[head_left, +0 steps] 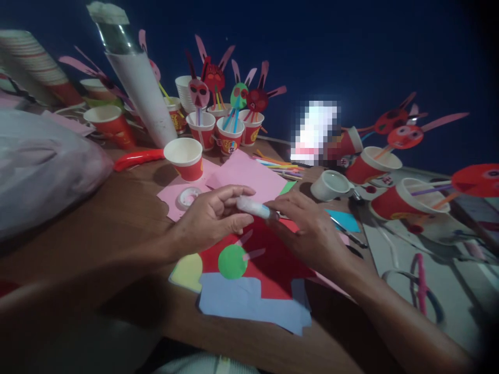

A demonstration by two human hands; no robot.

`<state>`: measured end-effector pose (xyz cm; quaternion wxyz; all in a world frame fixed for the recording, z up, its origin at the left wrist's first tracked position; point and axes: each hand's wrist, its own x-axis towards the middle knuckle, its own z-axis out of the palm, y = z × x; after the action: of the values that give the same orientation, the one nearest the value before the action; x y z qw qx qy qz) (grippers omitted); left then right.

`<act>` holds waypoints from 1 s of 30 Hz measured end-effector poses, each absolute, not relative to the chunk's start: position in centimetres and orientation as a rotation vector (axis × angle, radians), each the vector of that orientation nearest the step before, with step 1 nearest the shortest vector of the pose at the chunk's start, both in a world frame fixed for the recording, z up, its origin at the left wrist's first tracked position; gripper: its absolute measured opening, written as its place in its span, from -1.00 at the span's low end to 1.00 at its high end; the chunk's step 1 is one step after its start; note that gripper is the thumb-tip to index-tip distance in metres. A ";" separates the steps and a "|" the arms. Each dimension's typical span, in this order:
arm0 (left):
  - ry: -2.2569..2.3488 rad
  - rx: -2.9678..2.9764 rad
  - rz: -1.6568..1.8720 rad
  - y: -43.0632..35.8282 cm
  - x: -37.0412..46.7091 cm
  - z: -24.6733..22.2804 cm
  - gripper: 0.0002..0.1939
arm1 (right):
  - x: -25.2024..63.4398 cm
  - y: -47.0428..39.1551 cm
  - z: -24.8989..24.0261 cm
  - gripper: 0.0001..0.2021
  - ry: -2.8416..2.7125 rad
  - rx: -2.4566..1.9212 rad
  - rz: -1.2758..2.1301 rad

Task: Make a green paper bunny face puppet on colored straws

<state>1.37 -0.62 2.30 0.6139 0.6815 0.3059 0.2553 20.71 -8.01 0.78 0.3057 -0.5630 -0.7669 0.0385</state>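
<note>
A short whitish tube with a light-blue band [253, 206] is held between my hands above the coloured paper. My left hand [214, 210] curls its fingers and thumb around the white end. My right hand [302, 223] pinches the darker end at the blue band. The tube is slightly blurred, so its exact kind is unclear. Just below lies a green paper circle [233, 262] with two narrow pink strips [254, 254] at its right side, resting on a red sheet [268, 259].
Pale blue paper [230, 296] and yellow paper [187, 272] lie at the front. Behind are a tape roll [189, 198], a paper cup [184, 158], coloured straws [283, 166] and cups with paper animal heads [238, 95]. A white mug [330, 185] stands right; a plastic bag [47, 166] left.
</note>
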 end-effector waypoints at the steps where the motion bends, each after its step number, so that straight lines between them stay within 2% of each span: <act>1: 0.704 1.602 0.592 -0.4 1.3 2.0 -0.60 | 21.3 -7.9 0.7 -0.83 -2.003 -1.500 0.108; 3: 0.724 1.703 0.602 0.0 1.0 1.4 -0.63 | 22.9 -7.7 0.5 -0.84 -1.932 -1.569 0.114; 6: 0.766 1.942 0.617 0.5 0.2 0.4 -0.83 | 25.2 -7.2 0.0 -0.83 -1.798 -1.798 0.041; 9: 0.673 2.162 0.565 1.0 -0.6 -0.1 -0.87 | 26.4 -6.9 -0.4 -0.83 -1.689 -2.072 -0.053; 15: 0.494 2.455 0.542 1.8 -1.1 -0.5 -0.85 | 26.0 -6.5 -0.4 -0.80 -1.661 -2.343 -0.053; 24: 0.549 2.649 0.478 2.2 -1.0 -1.8 -0.79 | 25.8 -5.7 -1.0 -0.77 -1.627 -2.450 -0.015; 30: 0.585 2.705 0.382 1.7 -0.8 -1.7 -0.75 | 26.0 -6.4 0.3 -0.64 -1.673 -2.605 -0.072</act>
<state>-0.84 1.66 -1.72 0.1731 0.9536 0.2061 0.1347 26.01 -6.40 0.27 0.0223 -0.8410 -0.5401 -0.0231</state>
